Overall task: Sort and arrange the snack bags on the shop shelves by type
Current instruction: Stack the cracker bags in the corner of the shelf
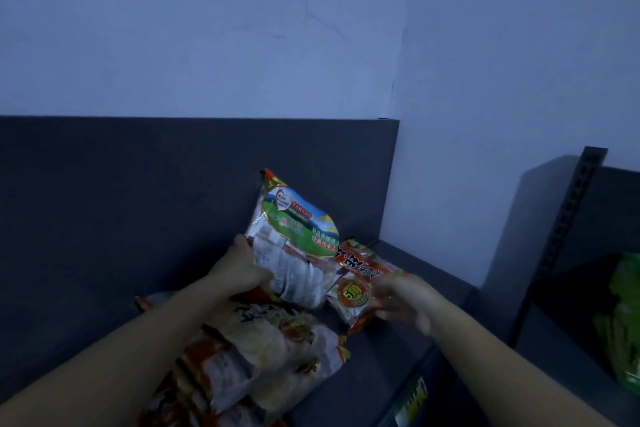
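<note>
Nearest the camera, low centre: pile of red-and-white snack bags (263, 350) lying flat on the grey shelf (381, 357). The lower ones are cut off by the frame edge and their print is blurred. A green-yellow label (412, 399) sits on the shelf's front lip, text unreadable.

Light is dim throughout.

Left hand (242, 270) grips the white-and-green bag (294, 243) at its lower left edge, thumb on the front, remaining fingers hidden behind the pack. The bag stands tilted above the pile.

Right hand (401, 298) is motion-blurred. It holds the orange bag (353, 274) at its lower right corner, fingers curled round the edge, exact finger placement unclear. The orange bag sits just right of the white-and-green one, partly tucked behind it.

Behind: dark back panel (138, 184), then pale wall (242, 28).

Far right: a second rack with a perforated post (571, 218) and green packs (623, 322), cropped by the frame.
</note>
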Demonstrator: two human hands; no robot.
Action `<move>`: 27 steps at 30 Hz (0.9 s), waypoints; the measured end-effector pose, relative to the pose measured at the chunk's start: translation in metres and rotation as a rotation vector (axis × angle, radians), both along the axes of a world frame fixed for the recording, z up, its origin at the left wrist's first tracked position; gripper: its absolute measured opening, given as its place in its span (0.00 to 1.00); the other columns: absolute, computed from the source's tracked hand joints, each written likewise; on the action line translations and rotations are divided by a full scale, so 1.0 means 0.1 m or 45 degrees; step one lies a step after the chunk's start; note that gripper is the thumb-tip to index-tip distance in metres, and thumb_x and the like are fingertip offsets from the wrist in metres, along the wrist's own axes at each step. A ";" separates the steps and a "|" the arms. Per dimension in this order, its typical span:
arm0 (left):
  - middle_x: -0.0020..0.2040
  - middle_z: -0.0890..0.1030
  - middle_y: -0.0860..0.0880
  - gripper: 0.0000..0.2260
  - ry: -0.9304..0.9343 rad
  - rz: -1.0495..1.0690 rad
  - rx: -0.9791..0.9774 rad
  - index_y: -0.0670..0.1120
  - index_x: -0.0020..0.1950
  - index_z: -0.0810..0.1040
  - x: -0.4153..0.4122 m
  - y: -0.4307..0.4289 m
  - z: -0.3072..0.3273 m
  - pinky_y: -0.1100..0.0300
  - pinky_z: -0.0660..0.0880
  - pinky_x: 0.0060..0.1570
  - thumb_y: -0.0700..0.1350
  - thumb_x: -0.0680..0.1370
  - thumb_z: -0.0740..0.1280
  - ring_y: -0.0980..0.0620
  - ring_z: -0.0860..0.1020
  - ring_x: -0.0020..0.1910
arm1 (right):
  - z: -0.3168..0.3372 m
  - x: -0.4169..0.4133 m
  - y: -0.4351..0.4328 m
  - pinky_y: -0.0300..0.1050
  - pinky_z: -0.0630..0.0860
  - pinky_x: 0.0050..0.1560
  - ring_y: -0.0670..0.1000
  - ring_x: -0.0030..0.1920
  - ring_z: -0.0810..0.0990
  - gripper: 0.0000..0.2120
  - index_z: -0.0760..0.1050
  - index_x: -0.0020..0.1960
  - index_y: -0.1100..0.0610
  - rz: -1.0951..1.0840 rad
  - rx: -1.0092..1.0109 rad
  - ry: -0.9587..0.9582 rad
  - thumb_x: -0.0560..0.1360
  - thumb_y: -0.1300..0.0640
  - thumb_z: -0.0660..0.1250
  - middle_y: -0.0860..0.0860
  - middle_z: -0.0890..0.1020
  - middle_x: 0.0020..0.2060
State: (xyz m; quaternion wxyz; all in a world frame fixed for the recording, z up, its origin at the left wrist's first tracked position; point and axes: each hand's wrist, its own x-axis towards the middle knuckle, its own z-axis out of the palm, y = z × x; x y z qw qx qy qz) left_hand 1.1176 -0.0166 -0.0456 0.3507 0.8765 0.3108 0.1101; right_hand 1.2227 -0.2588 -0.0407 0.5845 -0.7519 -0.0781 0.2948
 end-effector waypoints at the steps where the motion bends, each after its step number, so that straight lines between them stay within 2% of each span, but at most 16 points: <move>1: 0.65 0.71 0.42 0.35 -0.008 -0.007 -0.024 0.40 0.69 0.57 0.05 0.04 -0.02 0.52 0.73 0.58 0.45 0.70 0.74 0.45 0.73 0.61 | 0.01 0.04 0.12 0.44 0.74 0.43 0.52 0.40 0.75 0.02 0.74 0.45 0.58 0.029 0.091 0.096 0.76 0.61 0.64 0.54 0.76 0.38; 2: 0.64 0.72 0.43 0.35 -0.005 -0.015 -0.033 0.40 0.68 0.58 0.09 0.07 -0.03 0.52 0.74 0.57 0.46 0.69 0.74 0.46 0.74 0.60 | 0.01 0.07 0.25 0.45 0.74 0.45 0.51 0.41 0.75 0.02 0.74 0.46 0.57 0.082 0.148 0.151 0.76 0.59 0.65 0.53 0.76 0.39; 4: 0.61 0.74 0.46 0.33 0.006 -0.054 -0.003 0.43 0.65 0.60 0.15 0.05 0.02 0.54 0.75 0.54 0.48 0.68 0.75 0.47 0.75 0.57 | 0.00 0.09 0.51 0.46 0.73 0.48 0.51 0.48 0.75 0.08 0.75 0.52 0.54 0.228 0.171 0.159 0.74 0.54 0.68 0.50 0.77 0.44; 7: 0.56 0.75 0.53 0.35 -0.046 -0.175 0.054 0.50 0.63 0.63 0.26 -0.12 0.18 0.59 0.73 0.49 0.56 0.63 0.75 0.52 0.75 0.54 | -0.01 0.08 0.88 0.45 0.75 0.43 0.48 0.50 0.77 0.20 0.71 0.61 0.49 0.313 0.262 0.110 0.72 0.50 0.71 0.47 0.79 0.51; 9: 0.54 0.76 0.55 0.37 -0.112 -0.330 -0.005 0.56 0.61 0.65 0.36 -0.28 0.26 0.60 0.74 0.50 0.60 0.55 0.73 0.54 0.77 0.53 | 0.00 0.15 0.99 0.45 0.77 0.40 0.48 0.47 0.79 0.18 0.71 0.58 0.47 0.228 0.336 0.081 0.71 0.51 0.72 0.49 0.81 0.51; 10: 0.54 0.78 0.55 0.34 -0.155 -0.399 -0.087 0.57 0.59 0.67 0.44 -0.36 0.29 0.60 0.75 0.51 0.58 0.56 0.74 0.55 0.77 0.53 | 0.02 0.22 1.00 0.47 0.79 0.41 0.51 0.47 0.81 0.17 0.73 0.57 0.48 0.188 0.379 0.101 0.70 0.51 0.73 0.52 0.82 0.50; 12: 0.53 0.80 0.53 0.24 -0.221 -0.495 -0.297 0.54 0.58 0.73 0.60 -0.46 0.33 0.61 0.76 0.52 0.48 0.64 0.76 0.56 0.78 0.51 | 0.06 0.42 0.92 0.52 0.81 0.46 0.58 0.49 0.83 0.21 0.77 0.57 0.55 0.148 0.454 0.167 0.67 0.50 0.75 0.57 0.84 0.49; 14: 0.54 0.80 0.54 0.19 -0.230 -0.561 -0.546 0.53 0.60 0.75 0.78 -0.54 0.37 0.65 0.74 0.51 0.41 0.71 0.73 0.59 0.78 0.51 | 0.07 0.68 0.78 0.51 0.81 0.42 0.59 0.47 0.84 0.24 0.76 0.59 0.58 0.020 0.453 0.155 0.66 0.52 0.76 0.60 0.84 0.49; 17: 0.60 0.78 0.55 0.19 -0.294 -0.572 -0.874 0.53 0.64 0.73 1.01 -0.64 0.30 0.64 0.72 0.57 0.46 0.74 0.70 0.58 0.76 0.58 | 0.06 1.03 0.56 0.54 0.81 0.40 0.62 0.44 0.83 0.23 0.73 0.61 0.60 -0.274 0.406 0.127 0.68 0.60 0.73 0.63 0.82 0.48; 18: 0.59 0.78 0.56 0.18 -0.339 -0.529 -0.904 0.53 0.64 0.73 1.08 -0.66 0.25 0.65 0.72 0.57 0.48 0.75 0.69 0.58 0.76 0.58 | 0.05 1.10 0.51 0.56 0.81 0.43 0.62 0.45 0.83 0.23 0.71 0.63 0.60 -0.338 0.434 0.158 0.69 0.62 0.71 0.63 0.82 0.48; 20: 0.54 0.77 0.58 0.15 -0.474 -0.321 -0.834 0.52 0.62 0.73 1.22 -0.73 0.15 0.71 0.72 0.47 0.48 0.76 0.68 0.61 0.75 0.51 | 0.04 1.27 0.40 0.60 0.80 0.46 0.63 0.45 0.82 0.25 0.70 0.65 0.60 -0.442 0.549 0.230 0.69 0.63 0.70 0.63 0.82 0.47; 21: 0.52 0.76 0.57 0.15 -0.514 -0.205 -0.766 0.49 0.63 0.72 1.28 -0.73 0.09 0.71 0.71 0.43 0.48 0.77 0.67 0.60 0.75 0.49 | 0.06 1.35 0.34 0.60 0.80 0.46 0.62 0.44 0.82 0.25 0.70 0.65 0.60 -0.497 0.627 0.242 0.70 0.63 0.70 0.62 0.82 0.46; 23: 0.58 0.75 0.50 0.21 -0.511 -0.029 -0.725 0.45 0.65 0.71 1.40 -0.71 0.00 0.66 0.73 0.44 0.52 0.76 0.68 0.54 0.75 0.52 | 0.14 1.48 0.22 0.58 0.79 0.43 0.62 0.45 0.81 0.22 0.72 0.63 0.60 -0.574 0.772 0.259 0.70 0.62 0.69 0.61 0.82 0.46; 24: 0.64 0.72 0.47 0.26 -0.490 0.024 -0.749 0.45 0.67 0.70 1.46 -0.67 -0.05 0.63 0.74 0.49 0.55 0.74 0.69 0.51 0.75 0.57 | 0.16 1.52 0.18 0.57 0.79 0.41 0.61 0.45 0.81 0.20 0.72 0.62 0.59 -0.576 0.813 0.274 0.71 0.59 0.69 0.60 0.82 0.47; 25: 0.69 0.67 0.46 0.32 -0.475 0.068 -0.785 0.45 0.70 0.66 1.53 -0.64 -0.09 0.60 0.74 0.55 0.59 0.72 0.70 0.49 0.72 0.62 | 0.17 1.56 0.14 0.56 0.79 0.40 0.61 0.45 0.81 0.19 0.72 0.61 0.58 -0.561 0.829 0.289 0.71 0.58 0.68 0.59 0.82 0.47; 27: 0.73 0.60 0.46 0.47 -0.458 0.212 -0.983 0.46 0.75 0.57 1.62 -0.64 -0.09 0.57 0.72 0.58 0.66 0.65 0.72 0.44 0.68 0.67 | 0.15 1.58 0.09 0.53 0.77 0.37 0.59 0.43 0.80 0.17 0.71 0.61 0.59 -0.509 0.838 0.342 0.72 0.59 0.63 0.59 0.80 0.45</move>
